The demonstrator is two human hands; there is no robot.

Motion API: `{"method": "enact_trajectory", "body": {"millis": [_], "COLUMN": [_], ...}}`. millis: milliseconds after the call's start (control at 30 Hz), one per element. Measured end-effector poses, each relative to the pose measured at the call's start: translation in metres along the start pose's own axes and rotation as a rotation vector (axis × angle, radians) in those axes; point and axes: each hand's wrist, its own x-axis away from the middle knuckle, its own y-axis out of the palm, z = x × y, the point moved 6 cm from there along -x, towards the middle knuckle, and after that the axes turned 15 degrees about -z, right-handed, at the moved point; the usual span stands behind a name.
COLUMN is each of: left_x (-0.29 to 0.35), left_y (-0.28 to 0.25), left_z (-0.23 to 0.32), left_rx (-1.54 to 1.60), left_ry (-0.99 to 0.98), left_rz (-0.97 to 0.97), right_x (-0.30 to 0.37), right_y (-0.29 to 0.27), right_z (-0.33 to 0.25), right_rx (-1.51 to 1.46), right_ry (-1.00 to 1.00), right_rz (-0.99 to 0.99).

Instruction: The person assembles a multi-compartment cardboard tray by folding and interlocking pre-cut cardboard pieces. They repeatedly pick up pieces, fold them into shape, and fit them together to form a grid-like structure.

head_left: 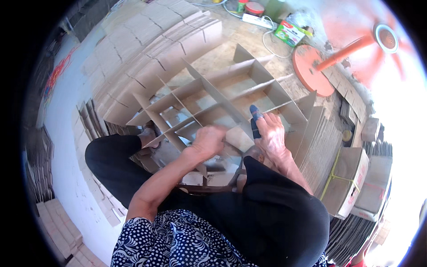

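Note:
In front of me stands a grid of interlocked cardboard dividers (218,95), its slotted strips crossing into open cells. My right hand (270,133) is at the near right part of the grid, fingers curled at the edge of a cardboard strip. Dark blue and black coverings wrap two of its digits. My left hand (208,141) is over the near middle cells, knuckles up; motion blurs its fingers, and what they hold, if anything, is hidden. Between the two hands a pale cardboard piece (240,138) slants down among the cells.
Long stacks of slotted cardboard strips (147,53) lie far left, with more upright strips (313,142) on the right. A tied cardboard box (344,182) sits right. An orange stand fan (313,69), power strip (258,21) and green carton (289,33) are at the back.

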Motion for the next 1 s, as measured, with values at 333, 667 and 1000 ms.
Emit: {"method": "enact_trajectory", "body": {"millis": [333,667,1000], "left_x": [-0.005,-0.004,0.0], "left_y": [0.004,0.005,-0.055], "left_z": [-0.002,0.003,0.047], "left_rx": [-0.044,-0.068,-0.082], "left_ry": [0.003,0.049,0.078], "left_rz": [0.029,0.002,-0.063], "right_x": [0.068,0.177,0.194], "right_y": [0.013,0.021,0.015], "right_z": [0.049,0.142,0.129], "right_rx": [-0.168,-0.137,0.234], "right_ry": [0.415,1.015,0.953], "right_rz": [-0.003,0.113,-0.015]}}
